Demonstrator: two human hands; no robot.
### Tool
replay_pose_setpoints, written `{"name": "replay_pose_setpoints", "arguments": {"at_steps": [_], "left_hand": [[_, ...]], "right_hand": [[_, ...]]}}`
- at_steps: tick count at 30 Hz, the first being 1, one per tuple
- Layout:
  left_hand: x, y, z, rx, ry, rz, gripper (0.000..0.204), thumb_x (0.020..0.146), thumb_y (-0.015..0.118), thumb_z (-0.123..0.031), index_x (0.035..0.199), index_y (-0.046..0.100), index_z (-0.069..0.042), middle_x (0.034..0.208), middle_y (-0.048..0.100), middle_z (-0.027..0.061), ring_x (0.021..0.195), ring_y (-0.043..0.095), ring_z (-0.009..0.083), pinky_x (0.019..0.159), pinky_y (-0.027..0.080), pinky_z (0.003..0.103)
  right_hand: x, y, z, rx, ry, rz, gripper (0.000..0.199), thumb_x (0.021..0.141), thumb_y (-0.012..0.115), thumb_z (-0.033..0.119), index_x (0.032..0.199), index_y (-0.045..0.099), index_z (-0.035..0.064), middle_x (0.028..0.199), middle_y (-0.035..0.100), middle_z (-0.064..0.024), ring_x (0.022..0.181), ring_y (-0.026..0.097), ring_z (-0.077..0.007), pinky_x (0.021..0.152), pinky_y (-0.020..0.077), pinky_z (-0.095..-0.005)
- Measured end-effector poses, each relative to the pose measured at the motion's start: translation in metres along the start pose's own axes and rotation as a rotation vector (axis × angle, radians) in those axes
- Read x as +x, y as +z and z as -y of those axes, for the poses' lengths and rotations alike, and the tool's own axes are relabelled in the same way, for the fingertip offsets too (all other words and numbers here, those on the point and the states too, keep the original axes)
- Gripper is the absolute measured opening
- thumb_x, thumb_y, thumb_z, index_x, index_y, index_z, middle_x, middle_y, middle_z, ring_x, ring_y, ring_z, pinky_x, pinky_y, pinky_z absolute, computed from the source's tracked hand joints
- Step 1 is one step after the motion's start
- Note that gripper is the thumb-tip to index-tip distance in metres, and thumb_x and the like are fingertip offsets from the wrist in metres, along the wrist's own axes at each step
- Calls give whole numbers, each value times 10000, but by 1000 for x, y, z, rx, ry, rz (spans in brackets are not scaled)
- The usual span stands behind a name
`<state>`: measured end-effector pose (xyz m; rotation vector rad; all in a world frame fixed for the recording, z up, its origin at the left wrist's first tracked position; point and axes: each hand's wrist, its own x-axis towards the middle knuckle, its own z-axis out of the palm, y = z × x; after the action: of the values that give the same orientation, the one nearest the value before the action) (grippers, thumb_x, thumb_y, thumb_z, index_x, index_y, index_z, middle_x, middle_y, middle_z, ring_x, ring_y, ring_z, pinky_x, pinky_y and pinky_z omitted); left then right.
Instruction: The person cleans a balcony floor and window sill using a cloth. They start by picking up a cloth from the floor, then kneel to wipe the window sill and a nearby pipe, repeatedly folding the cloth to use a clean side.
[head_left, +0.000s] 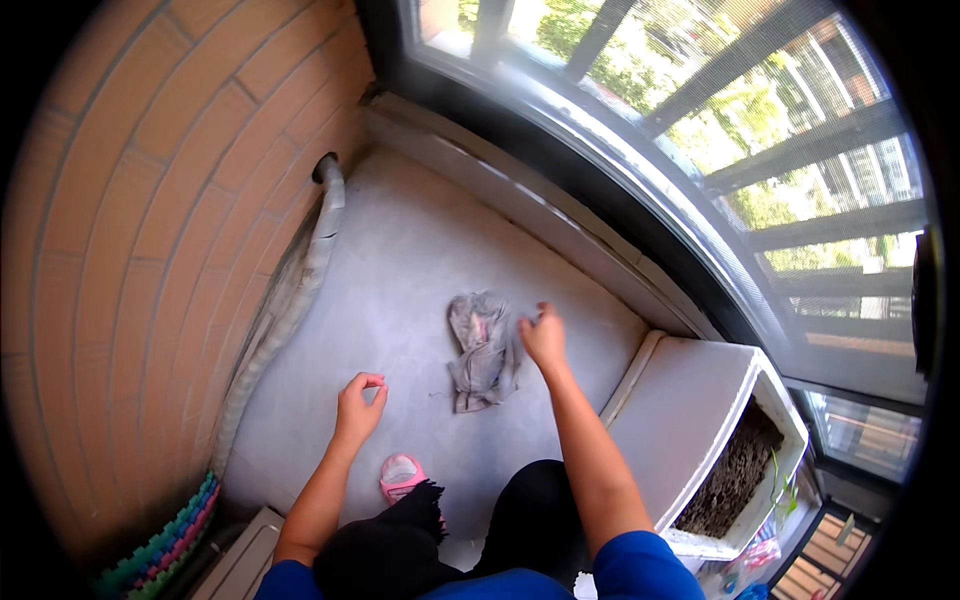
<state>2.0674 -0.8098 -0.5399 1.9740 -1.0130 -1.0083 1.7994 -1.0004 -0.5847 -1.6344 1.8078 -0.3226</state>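
A crumpled grey cloth (482, 350) lies on the pale floor in front of me, with stained patches on it. Just beyond its right edge, my right hand (543, 337) hovers with the fingers loosely bent and apart; nothing shows in it, and its fingertips are slightly blurred. To the left of the cloth and nearer me is my left hand (358, 405). Its fingers curl toward the thumb, leaving a small gap with nothing visible between them. Neither hand touches the cloth.
A brick-tiled wall (150, 220) with a wrapped pipe (290, 310) bounds the left side. At right stands a white planter (690, 385) holding dark soil (732, 470). A barred window (700, 110) runs above the far ledge. My pink slipper (400, 476) is below the cloth; colourful foam mats (165, 540) stand lower left.
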Motion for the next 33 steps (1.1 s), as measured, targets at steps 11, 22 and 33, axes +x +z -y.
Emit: {"name": "replay_pose_setpoints", "arguments": {"at_steps": [11, 22, 33], "left_hand": [[9, -29, 1, 220, 129, -279, 132, 740, 602, -2, 867, 565, -7, 882, 628, 112, 836, 607, 249, 771, 462, 322], [-7, -93, 70, -349, -223, -308, 102, 795, 599, -2, 888, 558, -16, 847, 611, 37, 763, 562, 85, 690, 451, 218], [-56, -46, 54, -551, -336, -61, 73, 818, 572, 9, 884, 548, -7, 883, 622, 56, 806, 572, 84, 702, 457, 217]], "right_hand": [[-45, 48, 46, -416, -268, 117, 460, 694, 683, 215, 987, 460, -62, 992, 483, -260, 922, 476, -395, 796, 435, -417], [66, 37, 87, -149, -642, -254, 662, 659, 611, 46, 1267, 354, 0, 1029, 479, -228, 934, 454, -395, 836, 379, -459], [-144, 183, 104, -156, -1286, 400, 431, 762, 479, 144, 1193, 500, 142, 961, 533, -68, 927, 494, -243, 799, 406, -410]]}}
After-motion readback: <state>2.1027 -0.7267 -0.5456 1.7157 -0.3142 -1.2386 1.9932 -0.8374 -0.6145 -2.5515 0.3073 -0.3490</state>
